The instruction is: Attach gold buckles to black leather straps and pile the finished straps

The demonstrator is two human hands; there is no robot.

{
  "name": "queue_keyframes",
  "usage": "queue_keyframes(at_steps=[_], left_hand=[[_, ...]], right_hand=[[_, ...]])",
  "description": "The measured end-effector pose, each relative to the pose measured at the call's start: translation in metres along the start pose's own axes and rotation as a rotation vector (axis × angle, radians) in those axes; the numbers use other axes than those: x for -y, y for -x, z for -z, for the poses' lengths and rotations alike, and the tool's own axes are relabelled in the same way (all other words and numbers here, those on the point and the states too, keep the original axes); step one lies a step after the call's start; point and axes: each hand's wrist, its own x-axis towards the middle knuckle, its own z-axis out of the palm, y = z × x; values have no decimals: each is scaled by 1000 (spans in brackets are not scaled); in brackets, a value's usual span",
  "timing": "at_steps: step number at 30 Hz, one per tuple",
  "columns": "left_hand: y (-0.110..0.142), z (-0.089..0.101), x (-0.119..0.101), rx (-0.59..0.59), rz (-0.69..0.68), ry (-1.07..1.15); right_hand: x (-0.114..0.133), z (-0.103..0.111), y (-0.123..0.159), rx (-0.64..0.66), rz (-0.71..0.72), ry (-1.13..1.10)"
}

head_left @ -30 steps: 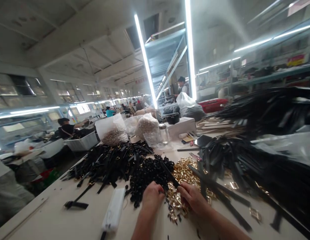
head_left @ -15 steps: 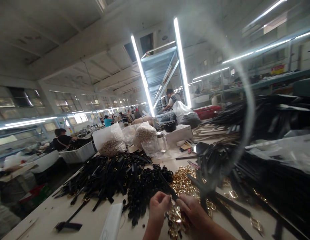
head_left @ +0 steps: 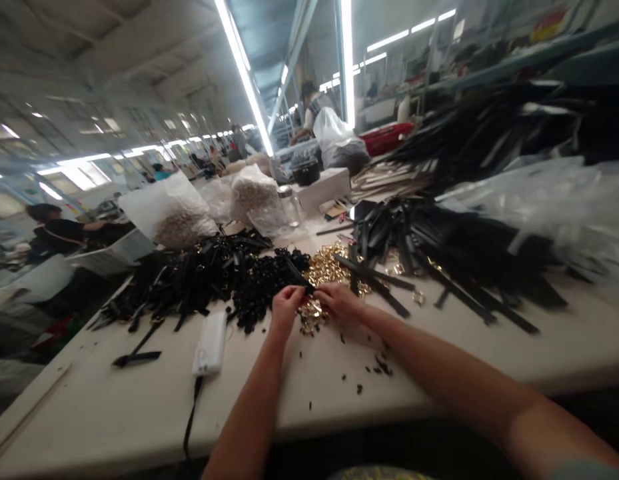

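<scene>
My left hand (head_left: 288, 301) and my right hand (head_left: 338, 300) are close together at the middle of the table, fingers closed on a black strap (head_left: 295, 269). One end of the strap points away from me to the upper left. Its other end is hidden among my fingers. Gold metal buckles (head_left: 330, 261) lie heaped just beyond my hands, with more under them. To the left is a mound of small black loops (head_left: 256, 293). Further left, many black straps with gold buckles (head_left: 189, 277) are piled up.
Loose black straps (head_left: 454, 247) cover the table's right side, partly under clear plastic (head_left: 549, 193). A white power bank (head_left: 210, 341) with a cable lies front left. Behind stand filled plastic bags (head_left: 176, 213), a glass jar (head_left: 288, 205) and a white box (head_left: 324, 190). Other people work further back.
My view has tipped downward, so the table's front edge and both forearms now show. My hands stay together on the black strap over the buckles.
</scene>
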Motion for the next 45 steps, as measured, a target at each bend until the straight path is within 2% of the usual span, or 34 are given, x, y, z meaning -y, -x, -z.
queue_keyframes(at_steps=[4, 8, 14, 20, 26, 32, 37, 42, 45], left_hand=[[-2, 4, 2, 55, 44, 53], [1, 5, -2, 54, 50, 105], [1, 6, -5, 81, 133, 92], [2, 6, -2, 72, 8, -82], [6, 3, -4, 87, -134, -217], [4, 4, 1, 107, -136, -217], [2, 0, 4, 101, -77, -220], [4, -1, 3, 107, -73, -222], [5, -2, 2, 89, -49, -170]], right_hand=[[1, 2, -2, 38, -15, -19], [4, 3, -1, 65, -25, -46], [8, 7, 1, 92, 14, 56], [12, 8, 0, 126, 59, 298], [10, 10, -1, 76, 50, 486], [6, 5, -1, 45, 46, 273], [1, -3, -2, 88, -2, 2], [3, -7, -2, 155, 64, -190], [6, -8, -2, 158, 0, -341]])
